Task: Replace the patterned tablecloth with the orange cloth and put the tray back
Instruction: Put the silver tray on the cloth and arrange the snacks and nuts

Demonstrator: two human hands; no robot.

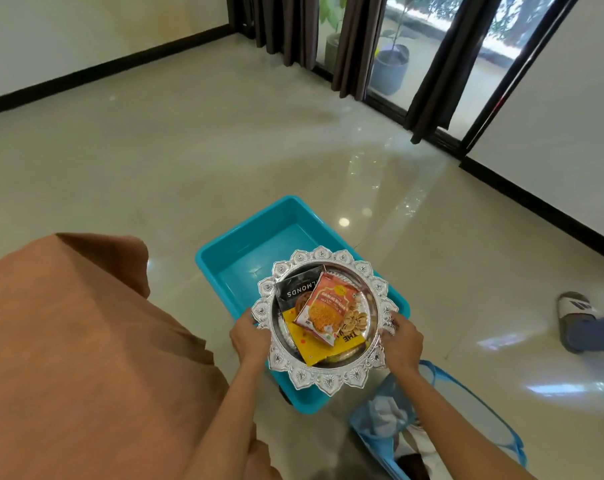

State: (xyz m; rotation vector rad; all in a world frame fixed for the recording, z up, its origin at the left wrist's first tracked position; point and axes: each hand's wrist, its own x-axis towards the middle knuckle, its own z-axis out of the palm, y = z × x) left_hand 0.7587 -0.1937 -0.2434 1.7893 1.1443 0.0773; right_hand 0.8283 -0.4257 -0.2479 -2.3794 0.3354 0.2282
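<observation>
Both hands hold the silver tray point(323, 375) by its scalloped rim, above the near end of a blue tub point(259, 251) on the floor. The left hand point(250, 336) curls its fingers over the tray's left edge; the right hand point(402, 339) grips the right edge. Snack packets point(325, 306) lie in the tray. The orange cloth point(86, 341) covers the table at left, just beside the tray.
</observation>
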